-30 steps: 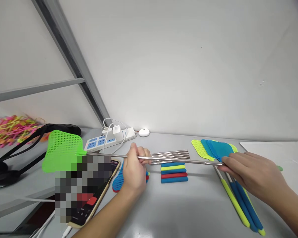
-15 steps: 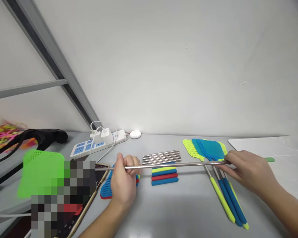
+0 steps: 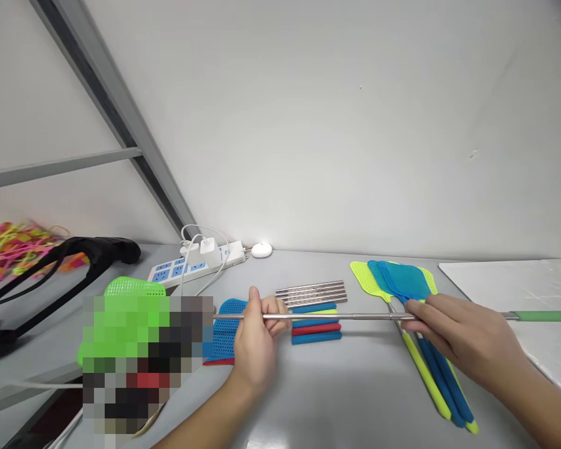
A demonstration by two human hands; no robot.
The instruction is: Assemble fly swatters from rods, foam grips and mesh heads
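Note:
Both my hands hold a green fly swatter with a thin telescopic metal shaft [image 3: 336, 317], level above the table. My left hand [image 3: 257, 352] is closed around the shaft near the swatter's green mesh head [image 3: 135, 288], which is partly pixelated. My right hand [image 3: 467, 340] pinches the shaft further right, palm down, with the green handle [image 3: 546, 316] beyond it. Under my right hand lie several fly swatters [image 3: 409, 282] with yellow and blue heads and handles. Beside my left hand is a stack of blue and red swatter heads [image 3: 227, 330].
Behind the shaft lie several metal rods [image 3: 311, 293] and coloured handle sleeves [image 3: 315, 328]. A power strip [image 3: 206, 265] with white plugs and a white oval device [image 3: 262, 250] stand by the wall. At left are a black strap-like frame [image 3: 88, 255] and colourful pieces [image 3: 19, 249]; at right, a white sheet [image 3: 486, 284].
The green swatter has moved to the right, so more of its handle shows past my right hand. My left hand has shifted slightly right. The view has turned a little.

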